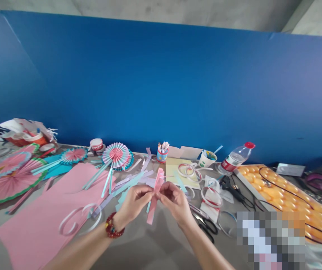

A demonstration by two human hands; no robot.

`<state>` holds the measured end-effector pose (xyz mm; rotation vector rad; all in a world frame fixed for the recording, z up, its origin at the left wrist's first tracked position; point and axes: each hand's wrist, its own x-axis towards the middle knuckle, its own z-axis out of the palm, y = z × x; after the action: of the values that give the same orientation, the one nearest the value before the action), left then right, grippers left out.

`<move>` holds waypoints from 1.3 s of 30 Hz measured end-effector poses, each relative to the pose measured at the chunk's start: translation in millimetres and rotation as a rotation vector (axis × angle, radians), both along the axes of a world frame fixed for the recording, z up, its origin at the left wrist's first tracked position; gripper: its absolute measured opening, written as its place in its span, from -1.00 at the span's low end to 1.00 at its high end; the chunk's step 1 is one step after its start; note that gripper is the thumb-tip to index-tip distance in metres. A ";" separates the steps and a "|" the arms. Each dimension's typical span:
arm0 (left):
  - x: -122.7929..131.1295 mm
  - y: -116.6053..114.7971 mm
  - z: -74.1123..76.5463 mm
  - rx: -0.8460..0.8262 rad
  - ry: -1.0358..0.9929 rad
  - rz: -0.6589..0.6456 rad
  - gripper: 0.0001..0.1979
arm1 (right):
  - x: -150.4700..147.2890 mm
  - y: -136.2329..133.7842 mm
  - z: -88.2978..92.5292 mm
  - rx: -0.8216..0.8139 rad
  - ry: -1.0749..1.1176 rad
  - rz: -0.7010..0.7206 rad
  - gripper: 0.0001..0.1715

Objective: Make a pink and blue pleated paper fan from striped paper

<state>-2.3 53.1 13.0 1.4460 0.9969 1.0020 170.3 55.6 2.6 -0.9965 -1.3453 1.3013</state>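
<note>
A narrow folded strip of pink paper (151,214) is held upright, slightly tilted, over the middle of the table. My left hand (135,202), with a red bead bracelet (114,225) at the wrist, pinches it from the left. From the right, my right hand (174,200) grips the same strip with thumb and fingers. Both thumbs meet near its middle. Just behind my hands lie loose light-blue and lilac paper strips (132,182). A large pink paper sheet (42,213) spreads out left of my left hand.
Finished pleated paper fans (117,154) lie at the back left. A pen cup (162,154), a paper cup (206,160) and a plastic bottle (236,159) stand along the blue partition (161,86). Black scissors (205,227) lie near my right wrist, an orange bubbled panel (279,191) farther right.
</note>
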 end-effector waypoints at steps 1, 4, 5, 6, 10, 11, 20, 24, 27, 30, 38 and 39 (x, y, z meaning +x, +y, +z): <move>0.5 -0.3 0.6 0.006 -0.002 0.006 -0.69 | 0.3 0.0 0.6 -0.006 0.001 0.002 -0.68; 2.0 -1.0 1.9 0.025 0.000 0.020 -0.68 | -0.7 -1.1 2.4 -0.038 0.038 -0.021 -0.68; 2.3 -1.1 2.0 0.034 0.006 0.021 -0.68 | -1.5 -1.6 2.6 -0.047 0.055 -0.028 -0.68; 2.5 -1.1 1.9 0.046 0.015 0.020 -0.68 | -2.4 -2.0 2.5 -0.052 0.070 -0.035 -0.69; 2.0 0.3 -0.8 0.075 0.057 0.022 -0.69 | -5.9 -2.1 -1.0 -0.062 0.116 -0.073 -0.71; 1.7 0.8 -1.7 0.076 0.061 0.023 -0.69 | -6.6 -1.9 -2.3 -0.063 0.126 -0.083 -0.72; 0.4 2.8 -2.5 0.140 0.084 0.019 -0.65 | -8.4 1.3 -10.7 -0.038 0.205 -0.074 -0.74; 1.0 2.5 -4.1 0.096 0.083 0.021 -0.67 | -9.8 2.1 -15.7 0.007 0.247 -0.086 -0.75; 1.8 3.7 -6.5 0.019 0.046 0.017 -0.69 | -10.5 2.8 -20.8 0.041 0.245 -0.099 -0.74; 2.3 6.2 -9.2 -0.036 0.001 0.007 -0.67 | -10.2 3.6 -25.5 0.066 0.247 -0.121 -0.74; -1.0 9.1 -14.9 0.050 0.038 0.031 -0.64 | -10.4 5.5 -28.7 0.016 0.284 -0.100 -0.76; -1.1 8.8 -15.0 0.057 0.042 0.031 -0.63 | -10.7 5.9 -28.9 0.010 0.293 -0.098 -0.76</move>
<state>-3.4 61.9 -2.0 1.5074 1.0309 1.0337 159.6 61.5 -26.3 -0.8173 -1.0659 1.3076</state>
